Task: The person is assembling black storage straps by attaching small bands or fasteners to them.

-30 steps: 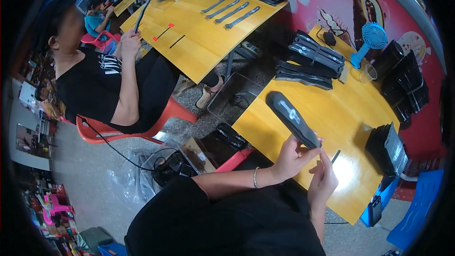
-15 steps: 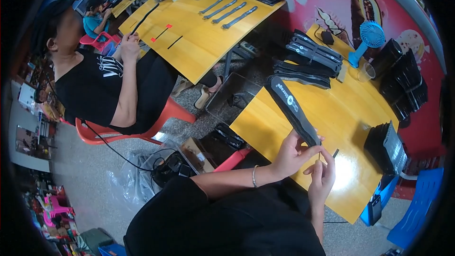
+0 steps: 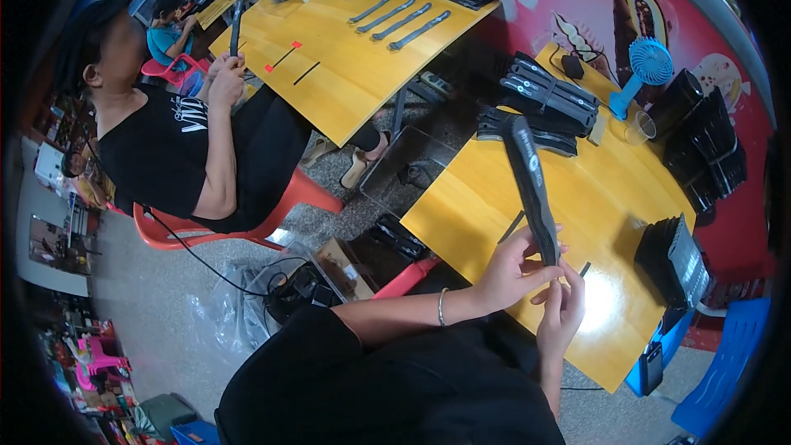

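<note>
A long, dark grey strap [image 3: 531, 181] with a rounded top end and white print stands nearly upright over the near table. Around its lower part my left hand [image 3: 512, 272] is closed, thumb at the front. My right hand [image 3: 562, 301] pinches the bottom end, its fingers curled just under the left ones. Behind the left hand a thin black strip [image 3: 511, 227] shows, and a short dark strip [image 3: 584, 269] lies beside the right fingers. Stacks of similar straps [image 3: 548, 95] are bundled at the far side of the table [image 3: 610, 189].
A blue fan [image 3: 638, 74], a clear cup [image 3: 640, 128] and black stacked packs [image 3: 671, 259] line the table's far and right sides. At left, a seated co-worker [image 3: 165, 140] holds a dark strap at another yellow table [image 3: 362, 70], where several straps lie.
The strap in my hands has swung from a leftward slant to nearly upright, its top end moving right. The co-worker's strap has also tipped upright.
</note>
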`<state>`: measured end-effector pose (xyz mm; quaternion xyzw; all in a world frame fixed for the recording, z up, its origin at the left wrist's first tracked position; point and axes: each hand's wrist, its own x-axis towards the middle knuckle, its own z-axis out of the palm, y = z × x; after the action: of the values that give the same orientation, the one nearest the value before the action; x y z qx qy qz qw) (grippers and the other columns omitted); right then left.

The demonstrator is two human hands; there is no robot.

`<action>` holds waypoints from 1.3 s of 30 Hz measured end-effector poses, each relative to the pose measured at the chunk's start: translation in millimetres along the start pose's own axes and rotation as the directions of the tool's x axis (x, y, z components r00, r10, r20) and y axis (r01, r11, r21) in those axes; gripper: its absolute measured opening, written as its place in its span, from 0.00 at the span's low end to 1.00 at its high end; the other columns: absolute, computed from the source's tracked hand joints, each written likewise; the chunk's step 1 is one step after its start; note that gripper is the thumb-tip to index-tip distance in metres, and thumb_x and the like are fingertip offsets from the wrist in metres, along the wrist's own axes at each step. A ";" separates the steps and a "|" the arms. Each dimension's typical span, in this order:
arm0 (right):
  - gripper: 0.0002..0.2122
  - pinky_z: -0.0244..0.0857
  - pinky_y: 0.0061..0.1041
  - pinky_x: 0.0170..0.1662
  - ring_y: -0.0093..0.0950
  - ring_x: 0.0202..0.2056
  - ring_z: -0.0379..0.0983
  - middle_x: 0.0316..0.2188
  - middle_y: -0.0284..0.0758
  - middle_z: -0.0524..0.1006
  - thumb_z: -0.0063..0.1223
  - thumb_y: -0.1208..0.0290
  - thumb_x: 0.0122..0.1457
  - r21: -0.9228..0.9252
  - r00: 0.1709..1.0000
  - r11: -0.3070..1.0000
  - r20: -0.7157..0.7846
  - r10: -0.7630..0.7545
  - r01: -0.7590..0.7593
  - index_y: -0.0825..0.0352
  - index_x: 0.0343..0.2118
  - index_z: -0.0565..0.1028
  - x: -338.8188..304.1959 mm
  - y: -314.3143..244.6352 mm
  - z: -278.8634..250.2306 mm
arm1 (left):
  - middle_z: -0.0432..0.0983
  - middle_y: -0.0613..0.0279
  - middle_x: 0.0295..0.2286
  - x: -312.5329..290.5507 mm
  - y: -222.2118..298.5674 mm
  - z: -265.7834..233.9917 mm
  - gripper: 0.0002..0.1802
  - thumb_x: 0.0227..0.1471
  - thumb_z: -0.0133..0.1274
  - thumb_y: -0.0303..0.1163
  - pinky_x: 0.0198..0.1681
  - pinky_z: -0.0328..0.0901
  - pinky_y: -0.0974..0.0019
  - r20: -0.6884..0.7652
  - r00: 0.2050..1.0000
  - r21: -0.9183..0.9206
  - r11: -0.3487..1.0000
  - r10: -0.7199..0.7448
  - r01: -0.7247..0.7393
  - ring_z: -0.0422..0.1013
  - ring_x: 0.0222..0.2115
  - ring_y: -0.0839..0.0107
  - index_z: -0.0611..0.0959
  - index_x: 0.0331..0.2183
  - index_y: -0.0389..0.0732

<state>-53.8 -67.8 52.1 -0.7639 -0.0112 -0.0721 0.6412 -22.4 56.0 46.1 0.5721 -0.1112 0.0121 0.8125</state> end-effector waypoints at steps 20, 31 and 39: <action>0.09 0.63 0.15 0.26 0.18 0.22 0.69 0.28 0.35 0.74 0.42 0.83 0.58 0.163 0.996 0.984 -0.022 0.081 -0.077 0.71 0.40 0.72 8.2 8.6 2.2 | 0.69 0.55 0.43 10.3 -3.6 -9.7 0.35 0.48 0.48 0.12 0.51 0.65 0.65 0.123 0.986 0.008 0.993 -0.117 0.117 0.67 0.49 0.63 0.56 0.57 0.31; 0.10 0.60 0.14 0.23 0.17 0.21 0.70 0.24 0.33 0.74 0.51 0.78 0.55 0.086 0.980 0.981 0.117 0.163 -0.173 0.68 0.40 0.73 8.6 -8.8 -22.0 | 0.73 0.53 0.41 15.9 1.5 -17.3 0.32 0.47 0.47 0.11 0.53 0.62 0.62 0.196 0.957 -0.089 0.968 -0.212 0.233 0.68 0.48 0.61 0.60 0.55 0.30; 0.13 0.63 0.21 0.31 0.25 0.30 0.72 0.25 0.33 0.75 0.66 0.73 0.41 -0.056 0.986 0.985 0.032 -0.161 0.162 0.69 0.31 0.76 26.9 18.0 -22.2 | 0.70 0.55 0.43 9.5 1.8 -12.7 0.32 0.51 0.47 0.15 0.49 0.65 0.68 0.223 0.919 -0.149 0.920 -0.325 0.361 0.70 0.45 0.68 0.57 0.57 0.32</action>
<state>-27.4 -94.8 41.6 -0.7800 -0.0799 -0.1135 0.6102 -11.3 67.4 45.5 0.5021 -0.0882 -0.1974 0.8373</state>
